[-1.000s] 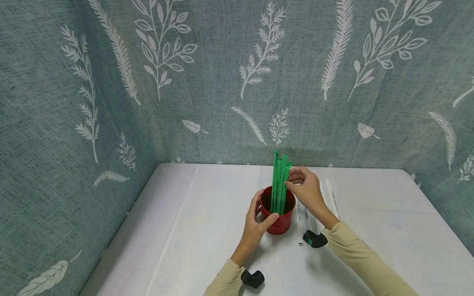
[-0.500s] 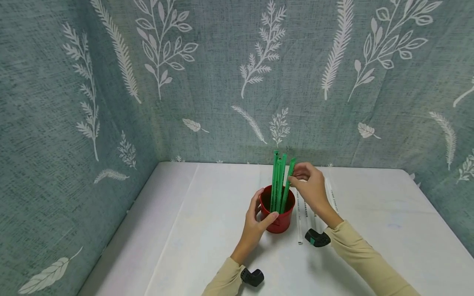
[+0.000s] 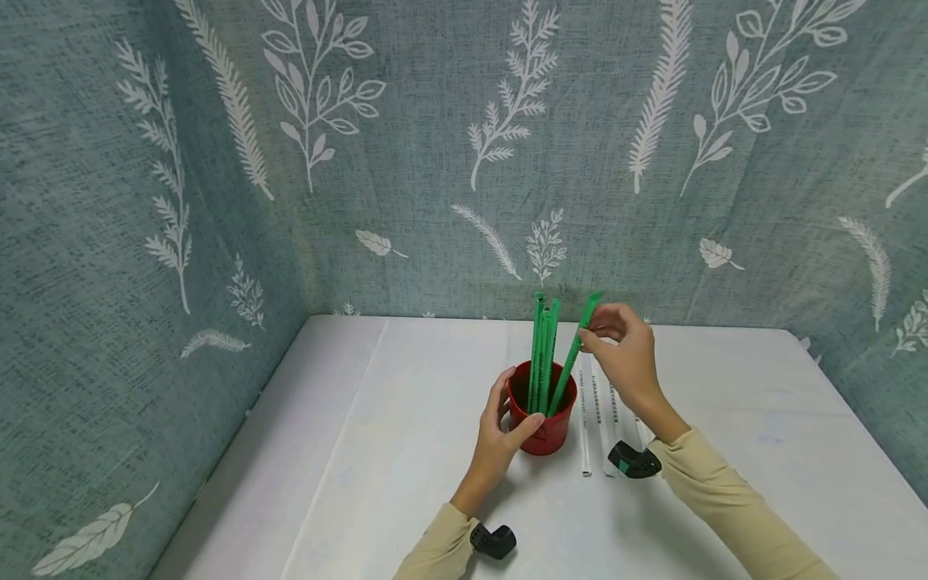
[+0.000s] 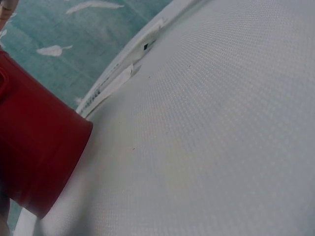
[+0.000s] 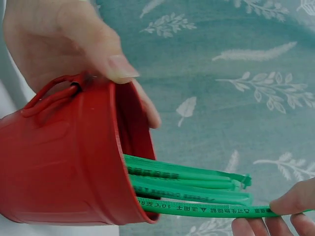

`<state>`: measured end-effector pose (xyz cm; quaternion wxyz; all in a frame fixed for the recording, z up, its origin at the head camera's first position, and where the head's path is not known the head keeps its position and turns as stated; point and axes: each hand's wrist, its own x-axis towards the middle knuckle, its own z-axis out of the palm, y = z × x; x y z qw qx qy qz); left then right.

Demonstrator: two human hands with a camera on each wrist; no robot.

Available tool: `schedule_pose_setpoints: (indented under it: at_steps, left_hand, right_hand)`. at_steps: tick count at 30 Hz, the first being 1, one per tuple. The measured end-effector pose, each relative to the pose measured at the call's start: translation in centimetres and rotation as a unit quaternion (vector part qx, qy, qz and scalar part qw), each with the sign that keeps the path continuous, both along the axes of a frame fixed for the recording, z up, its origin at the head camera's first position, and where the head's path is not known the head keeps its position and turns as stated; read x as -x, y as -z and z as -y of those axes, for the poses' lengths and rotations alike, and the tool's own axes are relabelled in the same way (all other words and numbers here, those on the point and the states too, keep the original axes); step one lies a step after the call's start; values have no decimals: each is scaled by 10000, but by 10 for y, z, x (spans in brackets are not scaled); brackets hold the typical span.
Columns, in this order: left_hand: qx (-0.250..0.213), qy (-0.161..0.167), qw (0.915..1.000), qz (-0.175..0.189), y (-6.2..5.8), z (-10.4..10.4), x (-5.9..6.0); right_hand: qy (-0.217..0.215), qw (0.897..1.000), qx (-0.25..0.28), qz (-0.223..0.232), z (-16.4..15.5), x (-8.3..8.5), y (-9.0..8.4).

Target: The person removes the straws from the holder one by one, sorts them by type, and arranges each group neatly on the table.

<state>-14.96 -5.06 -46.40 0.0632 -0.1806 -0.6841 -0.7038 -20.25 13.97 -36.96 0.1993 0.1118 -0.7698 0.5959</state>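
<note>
Right grip (image 3: 629,356) high on green straw (image 3: 568,373)

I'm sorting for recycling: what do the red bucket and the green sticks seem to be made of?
Red bucket: probably painted metal with a satin finish, judging by its thin-walled, softly shiny look; plastic isn't ruled out.
Green sticks: outer skin likely thin plastic film, slightly glossy, with printed text and crumpled ends; insides hidden.

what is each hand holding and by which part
The right hand pinches one green stick by its upper part, below the top end. The left hand grips the red bucket by its side and rim.
</note>
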Motion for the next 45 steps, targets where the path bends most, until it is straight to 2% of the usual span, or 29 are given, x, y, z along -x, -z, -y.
schedule_pose_setpoints:
  at_steps: [5, 8, 11, 14, 17, 20, 22, 27, 30, 39, 42, 45]
  left_hand:
    - [9, -30, 10000, -44, -1, 0, -1]
    - [-56, 0, 10000, -64, 3, 0, 1]
    - [-30, -22, 9999, -112, 15, -1, 7]
    - [30, -75, 9999, -139, 29, -2, 14]
    - [23, -74, 9999, -150, 35, -2, 16]
    - [3, -41, 10000, -72, 30, -2, 14]
    - [-24, -22, 10000, -66, 23, -1, 11]
    - [-72, 22, 9999, -67, 5, -1, 2]
    - [-47, 23, 10000, -78, 2, -1, 1]
    - [-7, 0, 9999, -145, 1, -1, 0]
    - [-36, -9, 9997, -224, 6, -1, 2]
    - [-49, -30, 9997, -228, 16, -1, 8]
  right_hand:
    - [-98, 9994, 281, -165, -4, -2, -8]
    - [-118, 9990, 380, -218, -6, -3, -12]
    - [-94, 9989, 383, -259, -9, -4, -16]
    - [-40, 9989, 377, -265, -8, -12, -28]
    - [18, 9985, 438, -341, -8, -16, -36]
    - [92, 9973, 556, -463, -12, -14, -37]
    - [127, 9962, 686, -528, -16, -10, -34]
    - [144, 9919, 1015, -747, -22, -11, -40]
    - [65, 9880, 1263, -884, -26, -12, -45]
    - [-111, 9776, 1761, -1148, -35, -15, -54]
    - [-119, 9760, 1787, -1242, -39, -17, -57]
    - [-83, 9741, 1856, -1290, -42, -18, -60]
